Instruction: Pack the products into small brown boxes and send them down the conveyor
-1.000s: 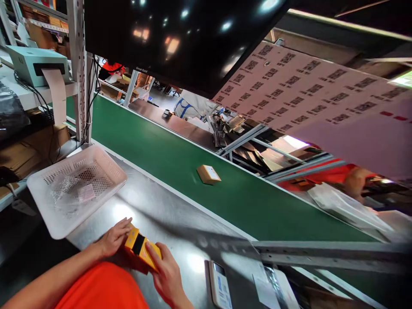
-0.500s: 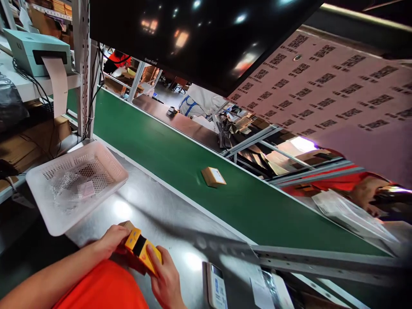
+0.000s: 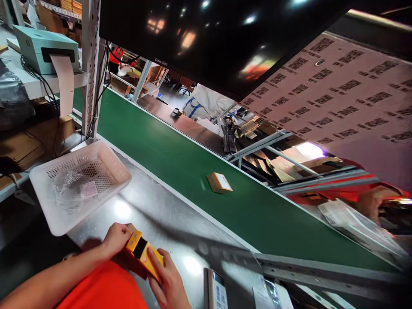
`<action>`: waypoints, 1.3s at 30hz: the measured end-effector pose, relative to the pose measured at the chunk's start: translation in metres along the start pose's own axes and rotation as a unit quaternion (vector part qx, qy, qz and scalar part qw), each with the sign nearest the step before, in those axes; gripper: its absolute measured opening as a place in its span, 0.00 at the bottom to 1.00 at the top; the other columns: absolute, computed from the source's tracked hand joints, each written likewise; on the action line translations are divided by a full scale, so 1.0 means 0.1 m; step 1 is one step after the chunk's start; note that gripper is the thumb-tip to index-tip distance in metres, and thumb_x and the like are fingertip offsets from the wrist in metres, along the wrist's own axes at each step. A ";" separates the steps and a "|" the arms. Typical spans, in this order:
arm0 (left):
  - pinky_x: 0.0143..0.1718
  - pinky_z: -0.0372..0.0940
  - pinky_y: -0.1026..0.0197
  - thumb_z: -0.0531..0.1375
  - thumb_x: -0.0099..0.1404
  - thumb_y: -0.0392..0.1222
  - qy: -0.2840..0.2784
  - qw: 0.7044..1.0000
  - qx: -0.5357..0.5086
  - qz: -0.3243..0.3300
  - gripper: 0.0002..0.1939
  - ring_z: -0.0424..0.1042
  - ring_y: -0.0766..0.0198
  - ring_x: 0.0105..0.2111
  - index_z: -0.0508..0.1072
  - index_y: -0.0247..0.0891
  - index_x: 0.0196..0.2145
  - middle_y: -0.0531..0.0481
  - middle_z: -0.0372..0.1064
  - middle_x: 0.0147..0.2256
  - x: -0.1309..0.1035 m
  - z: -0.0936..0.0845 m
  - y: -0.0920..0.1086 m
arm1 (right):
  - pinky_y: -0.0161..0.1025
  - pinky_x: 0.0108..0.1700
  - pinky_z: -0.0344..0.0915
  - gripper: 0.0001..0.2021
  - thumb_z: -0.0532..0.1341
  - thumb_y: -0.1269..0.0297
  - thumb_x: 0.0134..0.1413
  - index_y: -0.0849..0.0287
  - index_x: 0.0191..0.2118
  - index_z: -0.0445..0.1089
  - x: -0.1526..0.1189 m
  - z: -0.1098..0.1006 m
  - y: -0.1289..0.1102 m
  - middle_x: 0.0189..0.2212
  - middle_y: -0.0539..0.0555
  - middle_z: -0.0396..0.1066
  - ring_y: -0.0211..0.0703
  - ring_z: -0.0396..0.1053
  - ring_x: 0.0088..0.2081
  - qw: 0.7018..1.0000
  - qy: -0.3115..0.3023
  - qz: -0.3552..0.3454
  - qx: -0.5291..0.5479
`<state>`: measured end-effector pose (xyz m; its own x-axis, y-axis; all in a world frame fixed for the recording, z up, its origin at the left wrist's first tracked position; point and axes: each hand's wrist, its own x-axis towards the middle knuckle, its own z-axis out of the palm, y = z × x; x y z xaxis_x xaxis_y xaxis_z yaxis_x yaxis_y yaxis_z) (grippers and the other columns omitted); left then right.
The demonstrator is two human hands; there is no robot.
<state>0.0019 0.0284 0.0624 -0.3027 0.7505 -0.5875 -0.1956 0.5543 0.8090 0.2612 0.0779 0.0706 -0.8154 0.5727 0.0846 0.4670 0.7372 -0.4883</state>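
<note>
My right hand (image 3: 169, 279) is wrapped round a yellow object with a black band (image 3: 144, 256), perhaps a tape dispenser; its exact kind is unclear. The thumb lies along its yellow upper side. My left hand (image 3: 117, 240) is closed at the far end of it, fingers pinched against a small brown cardboard piece (image 3: 129, 227). The yellow object touches or overlaps this cardboard, and the rest of the cardboard is hidden. Both hands are over the metal table (image 3: 154, 219), just in front of my red clothing.
A white plastic basket (image 3: 58, 223) with clear wrap stands at left. Beyond the table, a green conveyor belt (image 3: 170, 159) carries a small labelled box (image 3: 219, 183). A scale-like device (image 3: 216, 288) lies at lower right. A label printer (image 3: 48, 49) and monitor (image 3: 193, 38) are nearby. A co-worker's arm (image 3: 370, 201) shows at right.
The view has shifted slightly, so most things appear a little further right. My left fingers have shifted slightly at the cardboard end. My right hand keeps its hold on the yellow object.
</note>
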 end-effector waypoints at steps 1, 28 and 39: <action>0.33 0.61 0.58 0.65 0.61 0.45 0.020 0.999 0.023 0.014 0.13 0.70 0.59 0.28 0.73 0.41 0.21 0.53 0.70 0.21 0.01 0.00 0.02 | 0.46 0.51 0.78 0.43 0.60 0.73 0.56 0.40 0.76 0.56 0.02 -0.02 -0.01 0.56 0.60 0.71 0.53 0.78 0.50 1.000 -0.020 0.011 0.008; 0.35 0.64 0.59 0.53 0.72 0.53 0.105 0.985 0.076 0.118 0.16 0.75 0.58 0.26 0.64 0.46 0.27 0.57 0.65 0.19 0.56 -0.24 -0.35 | 0.41 0.42 0.72 0.38 0.61 0.69 0.54 0.43 0.72 0.66 0.56 -0.07 -0.33 0.45 0.56 0.75 0.49 0.76 0.37 0.980 -0.125 0.125 -0.091; 0.35 0.64 0.59 0.51 0.71 0.56 0.117 0.979 0.098 0.134 0.17 0.70 0.60 0.25 0.65 0.46 0.28 0.57 0.64 0.20 0.61 -0.25 -0.47 | 0.44 0.49 0.70 0.40 0.61 0.69 0.55 0.42 0.74 0.63 0.66 -0.19 -0.48 0.48 0.57 0.73 0.52 0.77 0.43 0.963 -0.189 0.170 -0.091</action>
<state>-0.0308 0.0387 -0.0111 -0.5284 0.7885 -0.3148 0.0968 0.4243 0.9003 0.1912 0.0872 0.1167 -0.6545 0.6462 -0.3925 0.7536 0.5996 -0.2695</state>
